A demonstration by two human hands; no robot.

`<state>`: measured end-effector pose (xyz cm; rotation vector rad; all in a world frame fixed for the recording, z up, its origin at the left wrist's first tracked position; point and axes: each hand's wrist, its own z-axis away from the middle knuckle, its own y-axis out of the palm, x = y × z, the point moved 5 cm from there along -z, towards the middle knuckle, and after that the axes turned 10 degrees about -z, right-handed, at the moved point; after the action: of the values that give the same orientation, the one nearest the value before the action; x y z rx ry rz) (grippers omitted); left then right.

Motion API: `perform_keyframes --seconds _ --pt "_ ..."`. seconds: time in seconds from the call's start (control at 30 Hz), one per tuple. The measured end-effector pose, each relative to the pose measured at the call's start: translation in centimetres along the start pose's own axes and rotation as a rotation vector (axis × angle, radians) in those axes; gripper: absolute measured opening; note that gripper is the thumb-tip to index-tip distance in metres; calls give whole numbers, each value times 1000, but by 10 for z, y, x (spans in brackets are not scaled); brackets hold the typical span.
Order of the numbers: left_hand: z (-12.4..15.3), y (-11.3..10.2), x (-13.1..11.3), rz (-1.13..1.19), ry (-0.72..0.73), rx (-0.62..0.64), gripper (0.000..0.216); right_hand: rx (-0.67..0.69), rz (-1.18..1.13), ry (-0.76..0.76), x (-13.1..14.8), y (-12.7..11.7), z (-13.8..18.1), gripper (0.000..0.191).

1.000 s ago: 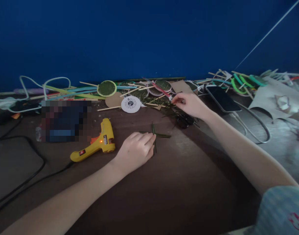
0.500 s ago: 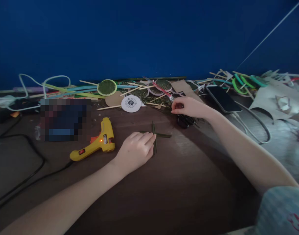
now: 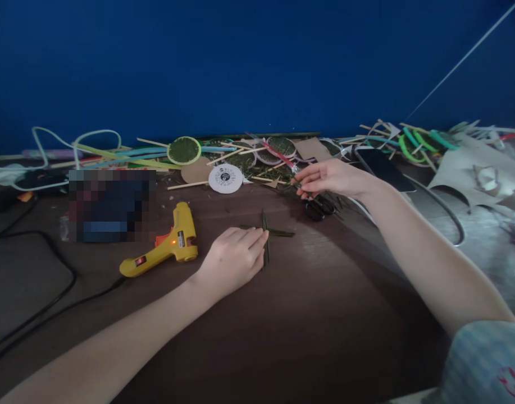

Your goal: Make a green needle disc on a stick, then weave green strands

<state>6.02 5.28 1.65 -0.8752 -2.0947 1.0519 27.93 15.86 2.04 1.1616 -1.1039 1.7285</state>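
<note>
Thin green leaf strips (image 3: 278, 232) lie crossed on the dark table. My left hand (image 3: 238, 253) is over their left side, its fingers pressed together and holding the strips at the crossing; its fingertips are partly hidden. Farther back and to the right, my right hand (image 3: 322, 178) reaches into the loose green scraps, fingers bent toward the thumb. Something greenish shows at its fingertips, too small to make out clearly. Just below that hand lies a pair of scissors with black handles (image 3: 319, 209).
A yellow glue gun (image 3: 175, 244) with a lit light lies left of my left hand, its cord trailing left. Behind are a white printed disc (image 3: 226, 179), a yellow-rimmed round piece (image 3: 184, 150), sticks and scraps. A phone (image 3: 383, 168) with a cable lies right, near cut paper (image 3: 463, 174).
My right hand has turned and its fingers have stretched out lower over the scraps by the scissors. My left hand and the crossed strips have stayed in place.
</note>
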Motion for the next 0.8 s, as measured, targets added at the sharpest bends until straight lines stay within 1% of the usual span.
perform_keyframes --seconds 0.13,0.23,0.3,0.4,0.53,0.63,0.7,0.8 --pt "0 -1 0 7 -2 3 23 44 -20 -32 3 3 1 36" --pt "0 -2 0 4 -2 2 23 65 -49 -44 5 6 2 24" --pt "0 -2 0 0 -2 5 23 43 -70 -56 7 6 2 15" --pt "0 -2 0 -6 -4 4 23 -45 -40 -75 8 3 2 14" --pt "-1 -2 -1 -10 2 -3 23 -217 72 -133 14 -5 3 16" --pt "-1 -3 -1 -7 3 -7 23 -385 153 -239 21 -12 6 13" --pt "-1 -3 0 -4 -2 -7 23 -470 143 -306 24 -16 7 10" --pt "-1 -2 0 5 -5 6 23 -501 94 -347 27 -16 9 6"
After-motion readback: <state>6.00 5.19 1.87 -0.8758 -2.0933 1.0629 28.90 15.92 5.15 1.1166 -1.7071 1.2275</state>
